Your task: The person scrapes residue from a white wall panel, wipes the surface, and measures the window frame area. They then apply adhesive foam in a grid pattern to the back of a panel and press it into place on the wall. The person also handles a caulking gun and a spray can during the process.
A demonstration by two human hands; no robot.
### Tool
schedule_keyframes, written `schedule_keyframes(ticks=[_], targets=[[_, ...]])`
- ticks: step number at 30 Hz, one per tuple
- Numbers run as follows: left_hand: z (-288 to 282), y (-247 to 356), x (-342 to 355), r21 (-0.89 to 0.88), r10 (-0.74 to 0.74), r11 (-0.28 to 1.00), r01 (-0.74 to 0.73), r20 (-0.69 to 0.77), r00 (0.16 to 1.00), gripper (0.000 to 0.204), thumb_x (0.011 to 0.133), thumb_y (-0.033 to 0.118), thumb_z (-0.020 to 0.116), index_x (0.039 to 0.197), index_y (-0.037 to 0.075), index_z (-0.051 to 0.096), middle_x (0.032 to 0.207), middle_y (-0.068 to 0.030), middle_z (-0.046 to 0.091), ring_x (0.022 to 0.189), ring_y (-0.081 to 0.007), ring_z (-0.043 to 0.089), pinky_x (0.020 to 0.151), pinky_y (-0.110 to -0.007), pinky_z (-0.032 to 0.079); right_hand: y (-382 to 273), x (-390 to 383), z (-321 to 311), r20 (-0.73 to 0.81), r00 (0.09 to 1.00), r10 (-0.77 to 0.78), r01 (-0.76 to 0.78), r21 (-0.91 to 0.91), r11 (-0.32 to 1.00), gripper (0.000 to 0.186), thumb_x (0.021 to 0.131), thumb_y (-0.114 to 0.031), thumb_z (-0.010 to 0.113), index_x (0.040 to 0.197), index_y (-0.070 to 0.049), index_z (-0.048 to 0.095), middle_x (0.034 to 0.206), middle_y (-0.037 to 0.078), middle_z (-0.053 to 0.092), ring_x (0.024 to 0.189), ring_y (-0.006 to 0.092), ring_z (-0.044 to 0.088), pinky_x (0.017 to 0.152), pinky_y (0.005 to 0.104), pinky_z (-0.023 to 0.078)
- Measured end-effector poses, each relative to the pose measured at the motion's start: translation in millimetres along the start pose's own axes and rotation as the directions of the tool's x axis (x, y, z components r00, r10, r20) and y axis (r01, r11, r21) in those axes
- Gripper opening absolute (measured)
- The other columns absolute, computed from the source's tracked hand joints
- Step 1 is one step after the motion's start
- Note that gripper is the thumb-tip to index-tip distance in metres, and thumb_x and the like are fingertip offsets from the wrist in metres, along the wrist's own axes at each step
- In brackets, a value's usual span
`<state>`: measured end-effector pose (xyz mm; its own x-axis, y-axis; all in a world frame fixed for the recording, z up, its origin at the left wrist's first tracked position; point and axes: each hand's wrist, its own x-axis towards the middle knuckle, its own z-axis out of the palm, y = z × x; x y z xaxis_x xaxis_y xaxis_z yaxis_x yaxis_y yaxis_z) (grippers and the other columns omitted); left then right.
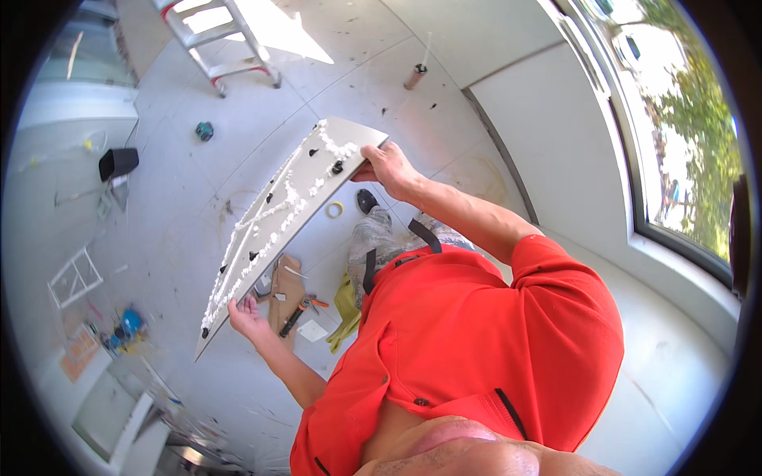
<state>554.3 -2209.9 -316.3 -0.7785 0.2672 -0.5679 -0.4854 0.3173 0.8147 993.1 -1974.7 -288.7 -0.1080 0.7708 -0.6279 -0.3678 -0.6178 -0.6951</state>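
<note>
A long, pale, tapering panel (349, 133) is held tilted in front of my body, off the floor. White lumpy adhesive (290, 194) runs in beads along its upward face and edges, with several small black clips (337, 167) among them. My left hand (249, 317) is closed on the panel's near edge towards its narrow lower end, with the fingers partly behind it. At the wider far end, my right hand (386, 169) grips the edge, thumb on the face and the other fingers mostly hidden underneath.
Below the panel lie cardboard (284, 289), an orange-handled tool (300, 313), a yellow-green cloth (346, 313) and a yellow tape roll (334, 209). Farther off stand a stepladder (226, 36) and a sealant cartridge (415, 77). A wall with a window (686, 151) rises at right.
</note>
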Motion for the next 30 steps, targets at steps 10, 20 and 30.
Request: schedule_keyframes(ticks=[10, 20, 30], targets=[[48.8, 58.0, -230.4, 0.347, 0.039, 0.917, -0.197, 0.415, 0.909, 0.026, 0.099, 0.026, 0.069, 0.104, 0.001, 0.07, 0.086, -0.0064, 0.072, 0.071, -0.0132, 0.066, 0.064, -0.026, 0.051, 0.1, -327.8, -184.1, -0.433, 0.899, 0.065, 0.101, 0.348, 0.932, 0.038, 0.104, -0.012, 0.047, 0.123, 0.018, 0.059, 0.12, 0.025, 0.073, 0.109, 0.0353, 0.076, 0.098, 0.0475, 0.064], [-0.2, 185.4, -313.4, 0.563, -0.207, 0.748, -0.351, 0.701, 0.683, 0.019, 0.1, 0.018, 0.068, 0.099, -0.001, 0.07, 0.081, -0.009, 0.071, 0.066, -0.0151, 0.066, 0.057, -0.027, 0.052, 60.3, -618.7, -61.6, -0.779, 0.615, 0.126, 0.392, 0.44, 0.808, 0.042, 0.106, -0.016, 0.047, 0.134, 0.014, 0.056, 0.125, 0.023, 0.071, 0.114, 0.0335, 0.073, 0.1, 0.0519, 0.062], [34.9, 221.5, -271.3, 0.538, -0.327, 0.658, -0.527, 0.835, 0.443, 0.027, 0.1, 0.023, 0.064, 0.095, -0.003, 0.071, 0.077, -0.0117, 0.073, 0.062, -0.0163, 0.066, 0.058, -0.03, 0.054, 147.8, -646.2, 50.2, -0.892, 0.427, 0.151, 0.565, 0.394, 0.725, 0.044, 0.105, -0.019, 0.052, 0.136, 0.011, 0.057, 0.129, 0.023, 0.069, 0.116, 0.0346, 0.072, 0.101, 0.0518, 0.063]])
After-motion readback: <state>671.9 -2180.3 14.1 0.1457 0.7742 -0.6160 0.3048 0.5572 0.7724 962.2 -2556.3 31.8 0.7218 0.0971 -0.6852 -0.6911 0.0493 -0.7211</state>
